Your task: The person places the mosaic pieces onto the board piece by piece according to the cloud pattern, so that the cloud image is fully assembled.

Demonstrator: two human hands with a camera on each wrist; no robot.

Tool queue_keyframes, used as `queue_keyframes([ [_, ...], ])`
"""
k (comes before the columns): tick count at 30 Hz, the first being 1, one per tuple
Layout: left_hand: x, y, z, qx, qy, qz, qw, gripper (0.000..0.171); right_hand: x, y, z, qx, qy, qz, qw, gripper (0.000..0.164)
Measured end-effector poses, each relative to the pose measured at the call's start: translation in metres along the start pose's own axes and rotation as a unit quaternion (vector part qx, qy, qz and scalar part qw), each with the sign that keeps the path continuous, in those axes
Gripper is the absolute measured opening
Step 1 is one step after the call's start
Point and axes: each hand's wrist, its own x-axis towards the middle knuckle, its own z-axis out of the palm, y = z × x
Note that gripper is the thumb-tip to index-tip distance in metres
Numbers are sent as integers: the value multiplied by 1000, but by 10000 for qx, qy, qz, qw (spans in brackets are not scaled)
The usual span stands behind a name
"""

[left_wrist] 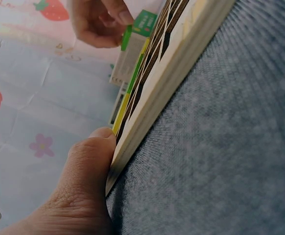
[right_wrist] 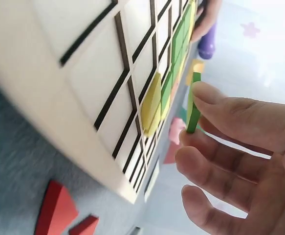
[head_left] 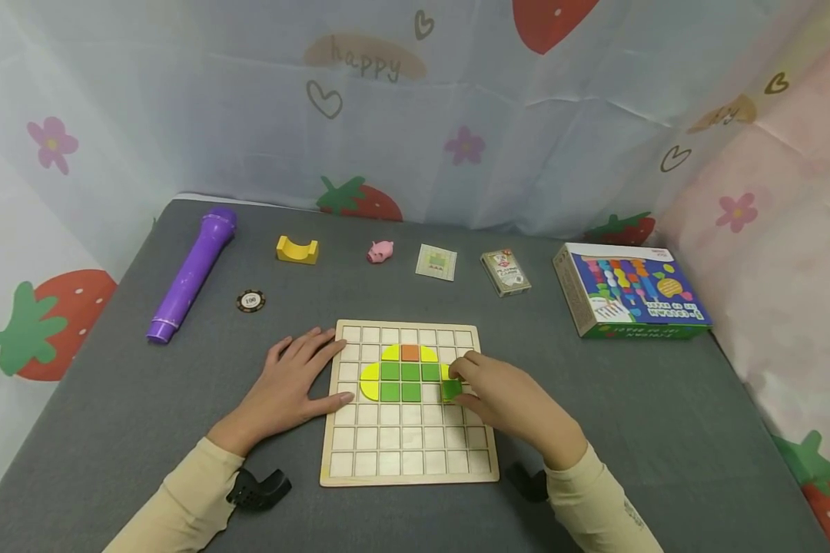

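Observation:
A square wooden grid board lies on the grey table. On it, green square tiles, an orange square tile and yellow rounded tiles form a patch. My left hand rests at the board's left edge, fingers spread and thumb touching the rim. My right hand pinches a green square tile between thumb and fingers, held above the board's right side. Just below it, a yellow rounded tile sits on the grid, partly hidden in the head view.
Along the back stand a purple microphone, yellow block, poker chip, pink pig, patterned card, card deck and colourful box. Red pieces lie beside the board in the right wrist view.

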Motion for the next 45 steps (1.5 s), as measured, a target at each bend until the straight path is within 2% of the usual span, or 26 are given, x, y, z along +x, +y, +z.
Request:
queue_keyframes([
  [11,0,1,0,-8,10,21,10000,79,17,-8,12,45,-315,0,9995,20],
  [21,-1,1,-1,-1,-56,-26,10000,79,22,-13,17,-203,-210,-202,9994,18],
  [31,-2,-1,-1,39,21,-8,10000,78,25,-15,19,-472,-100,-367,9982,19],
  [36,-2,0,-3,45,-35,-23,10000,79,23,-7,16,-80,-40,-432,9990,19],
  [39,-1,1,-2,45,-36,-17,10000,79,16,5,7,215,157,-278,9993,20],
  [41,0,1,-2,37,-20,-10,10000,79,10,14,0,264,222,-18,9994,20],
  [45,0,0,0,31,23,6,10000,78,-5,33,-8,281,26,566,9980,17],
])
